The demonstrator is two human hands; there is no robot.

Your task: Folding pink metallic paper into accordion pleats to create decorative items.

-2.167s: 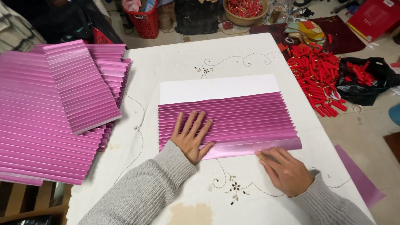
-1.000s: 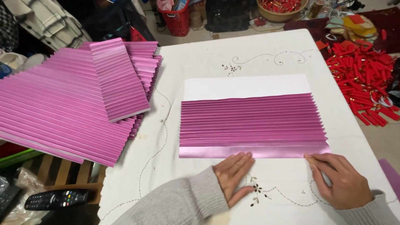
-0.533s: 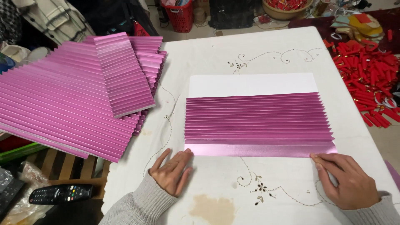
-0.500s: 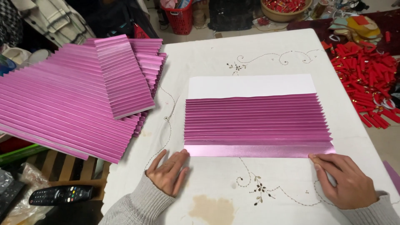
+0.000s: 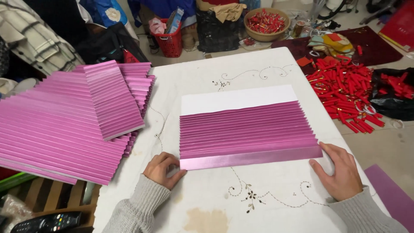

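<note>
A sheet of shiny pink paper (image 5: 246, 129), folded into many narrow pleats, lies flat on the white table (image 5: 241, 71). Its far strip shows the white back side. My left hand (image 5: 161, 169) rests at the near left corner of the sheet, fingers touching the flat front fold. My right hand (image 5: 340, 171) lies palm down at the near right corner, fingertips against the paper's edge. Neither hand is lifting anything.
A big stack of pleated pink sheets (image 5: 69, 125) overhangs the table's left side. Red paper tubes (image 5: 345, 88) are piled on the floor at the right, beside a black bag (image 5: 396, 99). A bowl (image 5: 266, 23) and red basket (image 5: 166, 36) stand beyond the table. A remote (image 5: 45, 222) lies bottom left.
My hands left the middle of the pleated sheet, slid toward me and apart, and now sit at its two near corners. The view shifted left; the sheet stayed put.
</note>
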